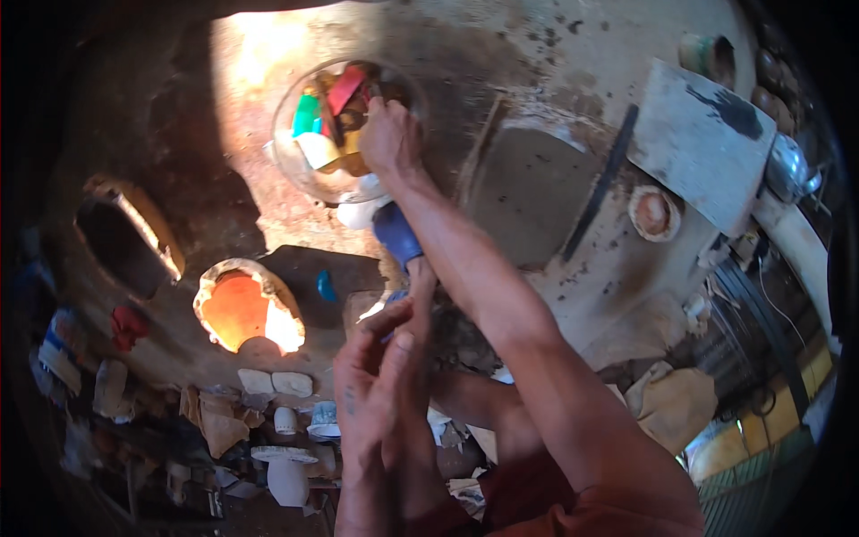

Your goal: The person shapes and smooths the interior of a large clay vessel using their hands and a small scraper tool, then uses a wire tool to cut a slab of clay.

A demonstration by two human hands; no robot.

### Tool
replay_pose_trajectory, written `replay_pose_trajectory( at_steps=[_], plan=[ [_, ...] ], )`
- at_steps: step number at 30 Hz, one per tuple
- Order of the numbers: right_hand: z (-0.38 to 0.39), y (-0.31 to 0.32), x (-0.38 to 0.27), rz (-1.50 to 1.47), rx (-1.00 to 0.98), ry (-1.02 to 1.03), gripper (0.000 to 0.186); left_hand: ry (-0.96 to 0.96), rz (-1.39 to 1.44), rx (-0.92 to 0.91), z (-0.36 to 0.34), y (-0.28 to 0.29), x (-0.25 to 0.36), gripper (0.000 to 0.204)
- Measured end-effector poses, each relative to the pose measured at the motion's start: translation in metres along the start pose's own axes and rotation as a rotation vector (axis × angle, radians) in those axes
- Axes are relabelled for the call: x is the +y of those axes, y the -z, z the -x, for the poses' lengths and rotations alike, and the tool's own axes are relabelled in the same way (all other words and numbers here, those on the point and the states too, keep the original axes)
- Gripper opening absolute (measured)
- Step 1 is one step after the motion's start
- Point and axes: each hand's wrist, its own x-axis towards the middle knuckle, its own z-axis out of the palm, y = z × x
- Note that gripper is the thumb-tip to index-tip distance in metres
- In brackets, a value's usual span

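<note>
My right hand (391, 139) reaches into a clear round bowl (279, 161) that holds several coloured pieces. Its fingers are closed at the far right side of the contents, beside a red piece (345, 88); what they grip is hidden. A green piece (306, 116) and a pale yellow piece (318, 150) lie at the left inside the bowl. Nearer to me, my left hand (376, 358) hangs in the air with nothing in it, thumb and fingers apart. Below the bowl is a foot in a blue shoe (396, 234).
A hollow clay-like vessel (210, 304), orange inside, stands left of my left hand, with a dark oval hollow form (165, 242) farther left. A small blue piece (326, 285) lies nearby. On the right are a grey slab (528, 192), a dark bar (601, 183) and a pale board (680, 134).
</note>
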Motion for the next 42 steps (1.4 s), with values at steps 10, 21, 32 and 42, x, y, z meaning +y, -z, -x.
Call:
replay_pose_trajectory(
  at_steps=[10, 21, 32, 42],
  plan=[
    [0.062, 0.137, 0.2, -0.445, 0.057, -0.419, 0.03, 0.064, -0.126, -0.019, -0.055, -0.122, -0.057, 0.022],
    [0.042, 0.11, 0.377, 0.156, 0.188, -0.924, 0.019, -0.178, -0.869, -0.374, -0.057, -0.208, -0.082, 0.029],
    [0.079, 0.119, 0.358, -0.108, 0.411, -0.156, 0.01, -0.228, -0.879, -0.232, -0.016, -0.274, -0.128, 0.028],
    [0.054, 0.07, 0.328, 0.083, 0.333, -0.213, 0.014, -0.268, -1.191, -0.482, -0.009, -0.259, -0.183, 0.025]
  ],
)
